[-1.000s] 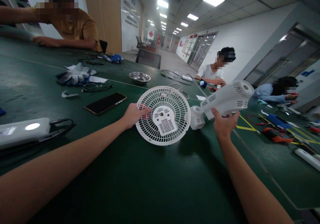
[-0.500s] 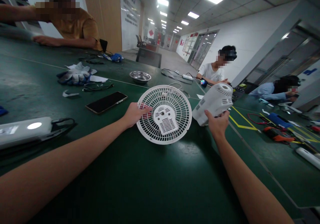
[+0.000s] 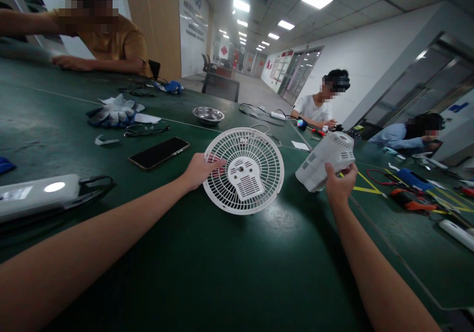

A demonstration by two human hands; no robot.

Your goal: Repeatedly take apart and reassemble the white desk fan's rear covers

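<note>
A round white fan grille (image 3: 272,174) stands tilted on the green table, its slotted hub facing me. My left hand (image 3: 200,170) grips the grille's left rim, thumb in front and fingers behind the bars. To the right, my right hand (image 3: 339,181) is closed on a white plastic housing (image 3: 318,164) with vent slots at its upper end. The housing leans to the right, and its lower end is close to or on the table; I cannot tell which. A thin white cord (image 3: 264,127) lies behind the grille.
A phone (image 3: 159,153), a metal bowl (image 3: 208,115), work gloves (image 3: 113,112) and a white device (image 3: 37,196) lie on the left and back. At right are an orange-and-black tool (image 3: 411,200) and yellow tape lines. Other people sit around the table.
My right hand has moved the white housing to the right and slightly down, away from the grille. My left hand and the grille have stayed nearly in place.
</note>
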